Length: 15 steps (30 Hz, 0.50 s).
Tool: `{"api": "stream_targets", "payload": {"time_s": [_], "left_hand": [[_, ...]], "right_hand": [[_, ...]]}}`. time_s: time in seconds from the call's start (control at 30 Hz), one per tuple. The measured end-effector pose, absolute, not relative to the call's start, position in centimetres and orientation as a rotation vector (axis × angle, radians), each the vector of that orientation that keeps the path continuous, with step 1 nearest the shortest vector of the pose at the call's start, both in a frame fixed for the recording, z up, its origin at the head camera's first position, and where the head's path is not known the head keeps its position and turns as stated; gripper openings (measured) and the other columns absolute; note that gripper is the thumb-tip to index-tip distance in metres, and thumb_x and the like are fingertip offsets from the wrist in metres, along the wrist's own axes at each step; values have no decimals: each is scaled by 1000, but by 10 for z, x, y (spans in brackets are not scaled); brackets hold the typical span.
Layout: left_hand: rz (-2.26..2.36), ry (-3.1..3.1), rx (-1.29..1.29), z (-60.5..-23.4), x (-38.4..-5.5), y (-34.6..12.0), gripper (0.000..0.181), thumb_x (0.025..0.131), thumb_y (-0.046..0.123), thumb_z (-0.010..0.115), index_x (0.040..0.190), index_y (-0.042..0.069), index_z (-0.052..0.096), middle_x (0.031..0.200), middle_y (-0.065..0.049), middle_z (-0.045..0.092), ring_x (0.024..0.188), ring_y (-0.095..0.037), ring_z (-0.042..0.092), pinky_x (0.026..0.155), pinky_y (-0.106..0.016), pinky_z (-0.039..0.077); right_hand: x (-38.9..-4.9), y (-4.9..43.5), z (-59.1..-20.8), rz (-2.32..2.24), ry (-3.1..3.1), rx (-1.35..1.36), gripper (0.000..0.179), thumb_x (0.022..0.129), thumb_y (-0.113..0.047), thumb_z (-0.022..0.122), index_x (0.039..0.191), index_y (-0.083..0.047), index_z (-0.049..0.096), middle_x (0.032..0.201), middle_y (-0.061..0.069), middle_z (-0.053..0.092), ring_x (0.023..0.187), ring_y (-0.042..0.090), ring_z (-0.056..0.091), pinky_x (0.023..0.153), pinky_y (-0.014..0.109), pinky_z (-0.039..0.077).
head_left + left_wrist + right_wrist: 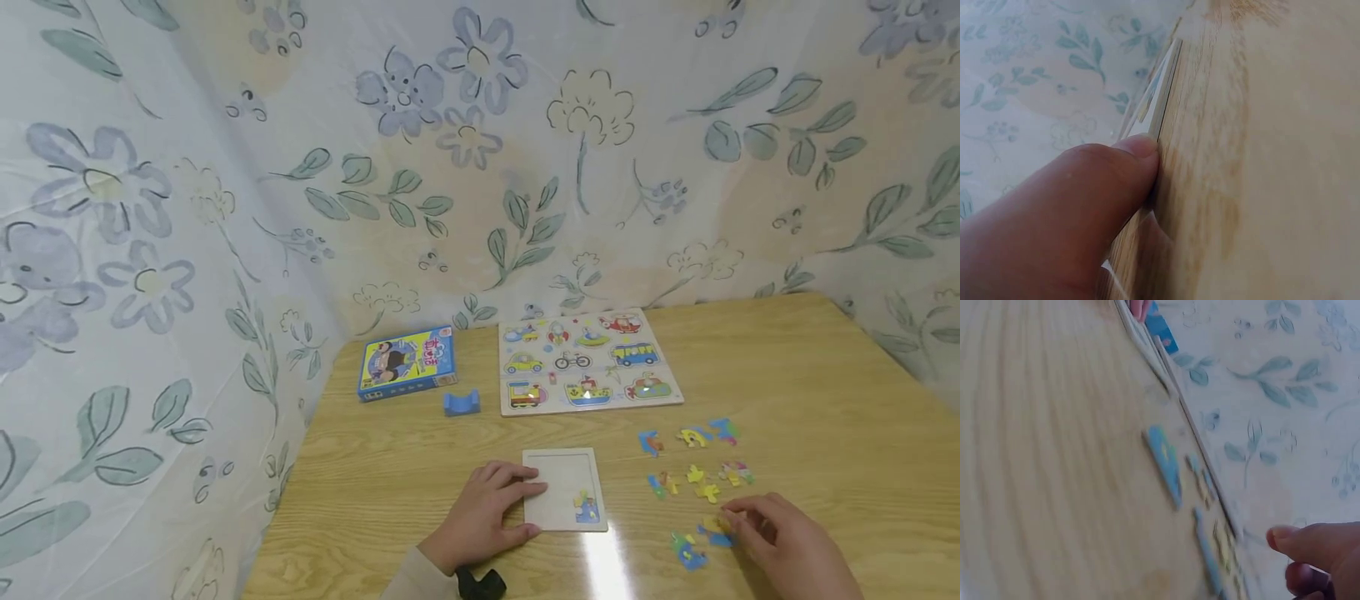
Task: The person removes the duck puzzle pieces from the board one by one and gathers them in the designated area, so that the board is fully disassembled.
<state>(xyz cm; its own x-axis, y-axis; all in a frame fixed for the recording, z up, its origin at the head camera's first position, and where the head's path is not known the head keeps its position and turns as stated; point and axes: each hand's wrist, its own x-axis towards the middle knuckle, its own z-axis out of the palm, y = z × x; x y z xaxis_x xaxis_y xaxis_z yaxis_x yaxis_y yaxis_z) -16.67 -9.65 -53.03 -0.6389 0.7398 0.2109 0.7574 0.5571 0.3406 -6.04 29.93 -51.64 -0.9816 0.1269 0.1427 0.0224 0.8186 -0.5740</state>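
Note:
A square wooden puzzle tray (551, 467) lies flat on the table, with joined puzzle pieces (587, 508) in its near right corner. My left hand (495, 510) rests on its left side, fingers spread; in the left wrist view the thumb (1138, 147) touches the tray's edge. To the right, my right hand (783, 537) is low over the table, its fingertips beside a yellow and blue jigsaw piece (717, 536). The right wrist view shows the thumb (1297, 540) apart from the curled fingers and no piece between them. Another blue and green piece (687, 552) lies nearby.
More loose pieces (693, 437) are scattered right of the tray. Farther back lie a picture board of vehicles (588, 379), a blue and yellow box (408, 362) and a small blue block (461, 404). Floral cloth (480, 225) hangs behind the table.

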Motion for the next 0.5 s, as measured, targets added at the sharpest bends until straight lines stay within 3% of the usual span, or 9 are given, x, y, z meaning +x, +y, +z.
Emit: {"api": "stream_targets", "payload": {"time_s": [0.07, 0.17, 0.33, 0.5], "left_hand": [[-624, -2732, -1316, -531, -166, -97, 51, 100, 49, 70, 146, 27, 62, 151, 9, 52, 135, -15, 46, 112, -47, 38], [-621, -2731, -1314, -531, -166, -98, 52, 100, 49, 69, 146, 28, 62, 151, 9, 51, 136, -15, 46, 112, -47, 38], [-621, -2725, -1322, -533, -168, -97, 51, 101, 50, 67, 147, 29, 61, 152, 10, 50, 136, -14, 45, 113, -47, 37], [-613, -2705, -1322, -534, -168, -97, 52, 101, 51, 67, 147, 29, 62, 151, 10, 51, 135, -14, 45, 112, -47, 38]], "right_hand": [[-59, 288, -511, 867, -2764, -78, 4, 95, -7, 76, 99, -9, 76, 80, -9, 53, 67, 3, 40, 57, 27, 39], [-62, 265, -502, 809, -2661, 74, 14, 89, -5, 82, 93, -17, 76, 80, -17, 52, 69, 1, 41, 56, 26, 39], [-76, 228, -496, 599, -2462, 486, 21, 78, -14, 89, 90, -24, 76, 88, -21, 55, 79, 6, 50, 66, 29, 46], [-89, 193, -489, 491, -2654, 562, 28, 81, -26, 90, 107, -22, 79, 100, -13, 55, 94, 13, 53, 81, 37, 50]]}}
